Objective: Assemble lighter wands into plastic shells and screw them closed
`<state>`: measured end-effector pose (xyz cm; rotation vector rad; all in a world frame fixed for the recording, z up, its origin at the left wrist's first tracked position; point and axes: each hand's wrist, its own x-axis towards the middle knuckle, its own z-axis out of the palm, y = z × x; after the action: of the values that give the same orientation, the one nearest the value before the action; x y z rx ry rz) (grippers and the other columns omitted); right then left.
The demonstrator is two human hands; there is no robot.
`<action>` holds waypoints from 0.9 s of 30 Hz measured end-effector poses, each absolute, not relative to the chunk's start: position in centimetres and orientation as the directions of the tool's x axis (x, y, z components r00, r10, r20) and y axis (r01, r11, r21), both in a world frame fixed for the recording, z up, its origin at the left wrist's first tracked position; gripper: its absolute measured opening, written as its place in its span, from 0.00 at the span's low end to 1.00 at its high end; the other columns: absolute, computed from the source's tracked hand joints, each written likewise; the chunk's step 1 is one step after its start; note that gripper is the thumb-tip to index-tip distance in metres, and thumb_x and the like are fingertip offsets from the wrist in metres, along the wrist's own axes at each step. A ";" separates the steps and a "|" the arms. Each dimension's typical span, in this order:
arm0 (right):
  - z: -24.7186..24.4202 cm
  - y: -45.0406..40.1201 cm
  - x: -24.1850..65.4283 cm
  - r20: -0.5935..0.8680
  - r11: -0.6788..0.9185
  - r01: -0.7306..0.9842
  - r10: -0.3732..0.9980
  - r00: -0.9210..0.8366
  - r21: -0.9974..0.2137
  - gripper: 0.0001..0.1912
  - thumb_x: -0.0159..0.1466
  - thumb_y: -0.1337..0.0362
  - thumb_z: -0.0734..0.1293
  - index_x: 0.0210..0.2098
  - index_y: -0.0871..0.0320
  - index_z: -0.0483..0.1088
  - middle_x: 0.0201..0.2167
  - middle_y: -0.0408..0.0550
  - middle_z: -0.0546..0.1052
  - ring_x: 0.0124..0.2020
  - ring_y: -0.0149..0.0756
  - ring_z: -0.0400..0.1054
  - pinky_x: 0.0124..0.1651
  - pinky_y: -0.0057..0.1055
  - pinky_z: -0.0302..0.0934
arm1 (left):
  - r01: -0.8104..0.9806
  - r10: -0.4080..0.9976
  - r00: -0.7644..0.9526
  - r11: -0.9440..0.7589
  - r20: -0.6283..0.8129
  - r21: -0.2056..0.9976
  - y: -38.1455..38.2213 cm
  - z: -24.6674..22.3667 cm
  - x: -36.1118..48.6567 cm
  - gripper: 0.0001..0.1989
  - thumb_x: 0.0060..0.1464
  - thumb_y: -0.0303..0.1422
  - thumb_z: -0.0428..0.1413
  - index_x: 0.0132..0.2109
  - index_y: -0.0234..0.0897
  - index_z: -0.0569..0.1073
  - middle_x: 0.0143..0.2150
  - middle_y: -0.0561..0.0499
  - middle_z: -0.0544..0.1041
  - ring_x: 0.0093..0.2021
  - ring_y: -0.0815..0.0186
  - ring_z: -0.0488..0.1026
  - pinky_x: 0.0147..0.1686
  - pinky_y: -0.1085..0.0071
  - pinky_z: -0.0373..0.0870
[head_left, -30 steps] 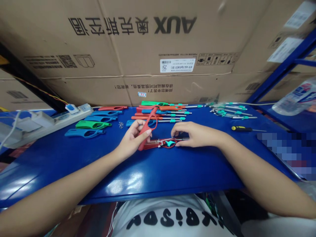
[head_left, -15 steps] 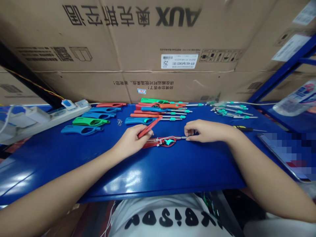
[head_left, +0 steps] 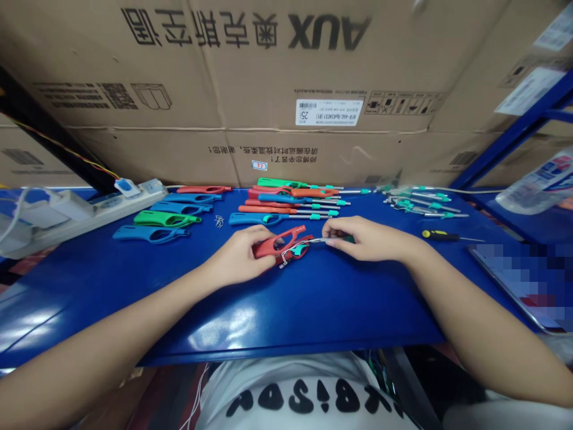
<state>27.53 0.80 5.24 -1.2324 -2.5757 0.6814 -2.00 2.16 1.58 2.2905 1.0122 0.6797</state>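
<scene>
My left hand (head_left: 244, 254) is closed on a red plastic shell (head_left: 273, 245) with an open loop near its end. Just below and behind that shell lies a second red half with a turquoise trigger (head_left: 299, 249) and white wires on it. From this half a thin metal rod (head_left: 319, 239) reaches right, and my right hand (head_left: 358, 239) pinches it between thumb and fingers. The fingers of my left hand hide the shells' left ends.
Assembled colored lighters (head_left: 286, 198) lie behind my hands, loose shells (head_left: 161, 219) and screws (head_left: 219, 221) at left. Metal rods (head_left: 421, 200), a screwdriver (head_left: 441, 236) and a phone (head_left: 514, 286) are right. A power strip (head_left: 98, 212) borders the left; cardboard (head_left: 250, 77) stands behind.
The red shell in my left hand has tilted over beside the lower half. My right hand has moved slightly left and up with the rod, and the lower half appears raised.
</scene>
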 end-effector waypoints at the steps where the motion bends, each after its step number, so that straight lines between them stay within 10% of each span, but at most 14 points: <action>1: 5.4 0.7 27.5 0.001 0.549 0.676 0.777 -0.630 -0.491 0.09 0.70 0.60 0.60 0.41 0.57 0.69 0.37 0.48 0.76 0.35 0.36 0.66 0.39 0.32 0.59 | 0.511 0.797 0.555 -0.551 0.236 0.660 2.1 1.9 -2.0 0.08 0.51 0.31 0.58 0.39 0.35 0.77 0.37 0.50 0.76 0.37 0.61 0.74 0.38 0.67 0.69; 27: 4.9 -1.5 24.4 0.114 0.664 0.615 0.714 -0.691 -0.426 0.15 0.73 0.64 0.58 0.51 0.59 0.73 0.51 0.54 0.79 0.50 0.43 0.74 0.53 0.41 0.67 | 0.382 0.767 0.553 -0.580 0.325 0.719 0.1 1.4 -0.2 0.12 0.60 0.38 0.58 0.37 0.32 0.78 0.34 0.48 0.78 0.33 0.66 0.73 0.35 0.72 0.67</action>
<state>24.43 -1.48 4.86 -1.0661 -2.6101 0.5218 -0.15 0.14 1.36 2.2001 0.9209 0.8530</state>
